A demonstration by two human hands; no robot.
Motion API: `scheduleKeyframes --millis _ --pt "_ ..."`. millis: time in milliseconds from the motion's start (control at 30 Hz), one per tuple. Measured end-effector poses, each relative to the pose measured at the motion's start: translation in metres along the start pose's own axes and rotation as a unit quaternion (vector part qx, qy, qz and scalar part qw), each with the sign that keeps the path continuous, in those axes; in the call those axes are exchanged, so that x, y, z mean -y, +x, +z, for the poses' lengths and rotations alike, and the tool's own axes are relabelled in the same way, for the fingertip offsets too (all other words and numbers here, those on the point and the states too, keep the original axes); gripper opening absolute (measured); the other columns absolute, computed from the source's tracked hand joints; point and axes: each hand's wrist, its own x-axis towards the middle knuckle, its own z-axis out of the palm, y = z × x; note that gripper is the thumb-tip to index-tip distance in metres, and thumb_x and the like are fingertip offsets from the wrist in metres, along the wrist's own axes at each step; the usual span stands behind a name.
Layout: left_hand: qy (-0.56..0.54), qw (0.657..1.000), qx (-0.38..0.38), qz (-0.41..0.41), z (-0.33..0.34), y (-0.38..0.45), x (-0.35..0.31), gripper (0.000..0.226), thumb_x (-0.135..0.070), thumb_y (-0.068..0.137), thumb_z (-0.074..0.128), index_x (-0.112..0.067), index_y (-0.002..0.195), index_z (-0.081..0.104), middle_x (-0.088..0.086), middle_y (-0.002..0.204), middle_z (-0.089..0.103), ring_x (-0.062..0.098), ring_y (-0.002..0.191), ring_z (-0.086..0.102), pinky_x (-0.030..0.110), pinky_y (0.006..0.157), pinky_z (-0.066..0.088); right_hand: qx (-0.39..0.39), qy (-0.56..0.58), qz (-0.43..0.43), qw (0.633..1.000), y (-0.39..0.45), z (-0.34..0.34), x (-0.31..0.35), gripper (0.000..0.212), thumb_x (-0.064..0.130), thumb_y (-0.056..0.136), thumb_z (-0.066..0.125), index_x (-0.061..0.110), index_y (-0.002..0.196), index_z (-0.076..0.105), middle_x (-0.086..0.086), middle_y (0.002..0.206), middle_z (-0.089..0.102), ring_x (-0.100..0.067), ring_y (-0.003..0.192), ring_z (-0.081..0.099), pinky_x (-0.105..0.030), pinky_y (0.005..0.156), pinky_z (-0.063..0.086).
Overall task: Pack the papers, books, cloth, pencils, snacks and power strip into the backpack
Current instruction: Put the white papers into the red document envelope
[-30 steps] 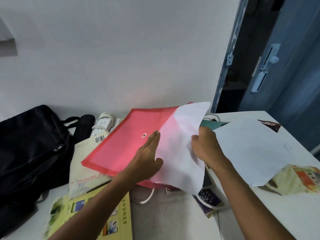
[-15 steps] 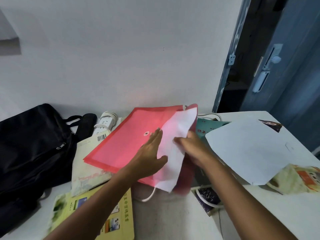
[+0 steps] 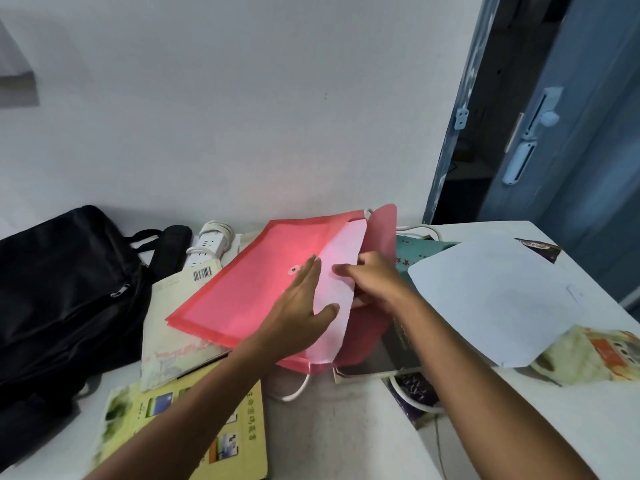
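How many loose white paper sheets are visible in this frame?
2. One sheet is partly inside the red folder, pushed by the right hand. The other sheet lies flat on the table to the right. More may be hidden inside the folder.

Two bare forearms, no sleeves, left hand (image 3: 298,306), right hand (image 3: 375,280), no rings or watch

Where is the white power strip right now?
The power strip lies at the back of the table against the wall, left of centre in the head view, between the black backpack and the red folder.
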Motion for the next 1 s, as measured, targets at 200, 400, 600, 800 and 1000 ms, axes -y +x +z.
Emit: scheduleKeyframes --millis 200,400,600,800,1000 --pt "-0.011 1.0 -0.014 -0.001 0.0 0.001 -0.005 0.076 -0.022 0.093 0.054 -0.012 0.153 0.008 0.0 0.161 0.004 0.009 0.147 0.002 0.013 0.109 0.002 -0.053 0.092 0.019 0.994 0.001 -0.01 -0.008 0.024 -0.017 0.083 0.054 0.005 0.076 0.046 -0.017 0.086 0.057 -0.024 0.064 0.063 -0.029 0.044 0.055" --pt "-0.021 1.0 -0.017 -0.001 0.005 0.005 -0.012 0.075 -0.028 0.092 0.054 -0.011 0.152 0.012 0.003 0.161 0.008 0.015 0.148 0.006 0.037 0.12 0.011 -0.017 0.02 0.008 1.0 -0.002 0.014 -0.011 0.031 0.003 0.085 0.066 0.009 0.061 0.048 -0.013 0.056 0.055 -0.013 0.036 0.052 -0.02 0.037 0.044" --pt "-0.031 0.999 -0.035 0.012 0.003 0.005 -0.01 0.073 -0.023 0.094 0.056 -0.008 0.151 0.014 0.004 0.16 0.01 0.009 0.147 0.006 0.011 0.11 0.003 0.045 -0.008 0.035 0.998 0.0 0.005 -0.005 0.031 0.002 0.086 0.064 0.006 0.058 0.051 -0.012 0.049 0.059 -0.013 0.034 0.046 -0.019 0.034 0.035" --pt "-0.022 0.999 -0.03 0.015 0.009 0.004 -0.009 0.072 -0.022 0.094 0.053 -0.009 0.152 0.012 0.004 0.161 0.007 0.013 0.148 0.005 0.019 0.114 0.007 0.039 -0.078 -0.015 0.996 -0.001 0.02 0.001 0.032 0.009 0.088 0.061 0.007 0.057 0.051 -0.009 0.049 0.053 -0.012 0.034 0.048 -0.019 0.038 0.037" --pt "0.017 1.0 -0.024 0.001 0.014 0.012 -0.008 0.092 -0.033 0.086 0.065 -0.009 0.152 0.005 0.004 0.161 0.0 0.015 0.148 0.002 0.029 0.119 0.007 -0.122 -0.011 -0.154 0.981 -0.019 -0.044 0.009 0.014 0.003 0.089 0.057 0.003 0.077 0.064 -0.014 0.062 0.066 -0.014 0.037 0.054 -0.023 0.04 0.042"
